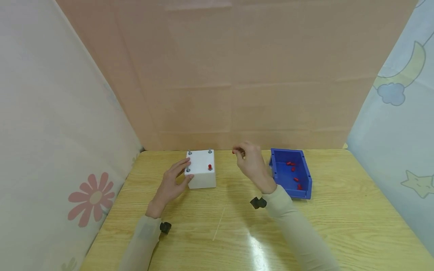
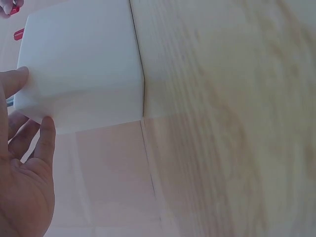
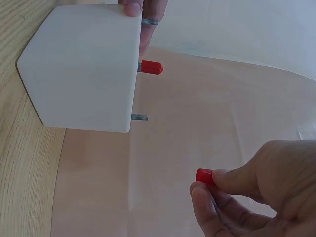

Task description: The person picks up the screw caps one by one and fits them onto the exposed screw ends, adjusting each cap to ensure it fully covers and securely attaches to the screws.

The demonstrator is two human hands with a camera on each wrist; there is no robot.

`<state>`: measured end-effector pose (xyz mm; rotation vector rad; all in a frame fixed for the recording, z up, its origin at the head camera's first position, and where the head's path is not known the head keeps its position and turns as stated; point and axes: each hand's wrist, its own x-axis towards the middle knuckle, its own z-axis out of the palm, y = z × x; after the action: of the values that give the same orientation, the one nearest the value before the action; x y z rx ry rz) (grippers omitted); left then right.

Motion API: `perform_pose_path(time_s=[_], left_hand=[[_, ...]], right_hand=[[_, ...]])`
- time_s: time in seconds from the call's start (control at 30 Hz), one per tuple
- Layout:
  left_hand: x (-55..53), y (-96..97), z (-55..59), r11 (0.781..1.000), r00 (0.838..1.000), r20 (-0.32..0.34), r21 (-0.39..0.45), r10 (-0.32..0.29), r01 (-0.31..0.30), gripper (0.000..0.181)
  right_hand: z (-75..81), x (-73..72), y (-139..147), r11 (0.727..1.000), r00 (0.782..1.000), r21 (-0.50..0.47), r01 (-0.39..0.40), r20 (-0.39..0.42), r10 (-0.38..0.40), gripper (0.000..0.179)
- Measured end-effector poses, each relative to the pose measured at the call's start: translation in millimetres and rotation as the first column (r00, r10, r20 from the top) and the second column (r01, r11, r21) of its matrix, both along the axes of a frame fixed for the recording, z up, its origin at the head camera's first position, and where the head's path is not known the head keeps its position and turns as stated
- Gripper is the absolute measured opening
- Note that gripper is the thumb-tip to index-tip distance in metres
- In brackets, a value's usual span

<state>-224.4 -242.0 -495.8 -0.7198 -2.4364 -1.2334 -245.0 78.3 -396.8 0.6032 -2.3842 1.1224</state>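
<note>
A white block [image 1: 200, 180] stands on the table with metal threaded studs rising from the corners of its top. One stud, at the near right, wears a red cap [image 3: 151, 67]; the other studs are bare metal. My left hand [image 1: 171, 184] holds the block at its near left corner, thumb on the front face and fingers along the left side. Between thumb and forefinger my right hand [image 1: 252, 165] pinches another red cap [image 3: 204, 176], in the air to the right of the block and apart from it.
Right of the right hand, a blue bin [image 1: 307, 180] holds several loose red caps [image 1: 296, 179]. A brown sheet [image 1: 234, 75] hangs behind the wooden table [image 1: 203, 233], and patterned cloth walls [image 1: 400, 143] flank it. Black wrist cameras [image 1: 259, 203] sit on both sleeves.
</note>
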Motion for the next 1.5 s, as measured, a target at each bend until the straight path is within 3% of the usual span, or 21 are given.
perform_pose_path(time_s=[0.8,1.5], left_hand=[[0.2,-0.4,0.4,1.000,1.000,-0.013,-0.012,0.009,-0.009,0.050],[-0.3,-0.7,-1.4,1.000,1.000,-0.009,0.002,-0.004,0.004,0.050]], right_hand=[[4.7,2.8,-14,1.000,1.000,0.016,-0.020,0.020,0.019,0.010],[3.3,7.3,-27,0.999,0.999,-0.002,-0.044,-0.013,0.044,0.009]])
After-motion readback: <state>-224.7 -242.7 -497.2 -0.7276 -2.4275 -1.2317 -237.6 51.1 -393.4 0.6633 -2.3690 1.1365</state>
